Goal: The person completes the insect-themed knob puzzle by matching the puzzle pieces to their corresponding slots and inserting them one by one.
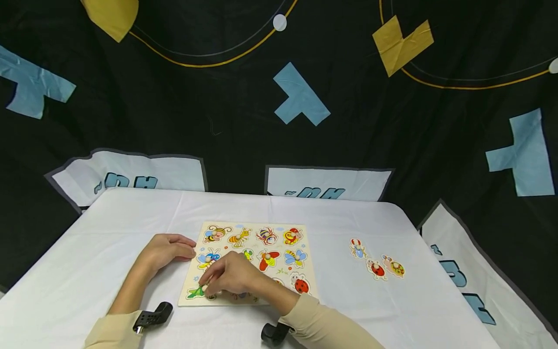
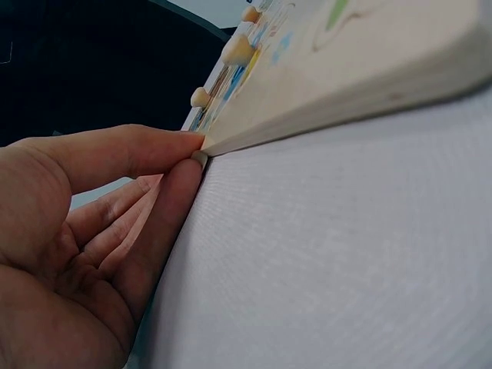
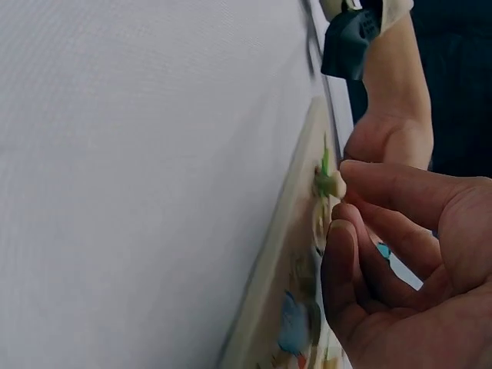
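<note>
A wooden peg puzzle board [image 1: 186, 296] with insect pictures lies on the white table. My left hand [image 1: 167, 252] steadies its left edge. In the left wrist view the thumb and a fingertip [image 2: 184, 173] touch the board's rim, the fingers fairly straight. My right hand [image 1: 233, 275] reaches over the near left corner. It pinches the small wooden knob [image 3: 337, 184] of a green insect puzzle piece [image 1: 196, 293], which sits at its spot on the board. Part of the board's middle and near row is hidden under the right hand and forearm.
Right of the board lie three loose pieces: a blue beetle [image 1: 358, 248], a red ladybug [image 1: 377, 269] and a yellow spotted bug [image 1: 394, 266]. Knobbed pieces such as a red-winged insect [image 1: 268, 260] fill other spots. A black cloth [image 1: 235, 145] hangs behind the table.
</note>
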A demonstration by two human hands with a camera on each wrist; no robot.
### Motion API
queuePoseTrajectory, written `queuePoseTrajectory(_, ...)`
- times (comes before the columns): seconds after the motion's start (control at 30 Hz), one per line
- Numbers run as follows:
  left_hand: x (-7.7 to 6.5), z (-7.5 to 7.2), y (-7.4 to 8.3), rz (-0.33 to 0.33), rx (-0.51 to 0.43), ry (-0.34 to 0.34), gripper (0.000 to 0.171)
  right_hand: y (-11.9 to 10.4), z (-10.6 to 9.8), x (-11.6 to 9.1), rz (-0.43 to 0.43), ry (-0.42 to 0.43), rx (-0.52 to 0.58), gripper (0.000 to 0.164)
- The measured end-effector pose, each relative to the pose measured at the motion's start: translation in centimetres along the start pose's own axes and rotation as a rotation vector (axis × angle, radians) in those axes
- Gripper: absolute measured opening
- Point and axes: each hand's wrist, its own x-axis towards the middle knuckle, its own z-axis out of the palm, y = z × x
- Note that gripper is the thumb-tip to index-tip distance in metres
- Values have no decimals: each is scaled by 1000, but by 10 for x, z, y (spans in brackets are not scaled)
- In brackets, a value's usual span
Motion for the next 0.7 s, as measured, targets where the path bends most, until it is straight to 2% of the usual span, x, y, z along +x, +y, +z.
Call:
queuePoseTrajectory(0.3, -1, 1, 1, -13, -14, -6, 37, 1, -21, -9, 40, 41, 37, 15)
queuePoseTrajectory(0.7, 0, 4, -1, -11, -40, -5, 39, 23, -50, -28, 53, 102, 24, 13)
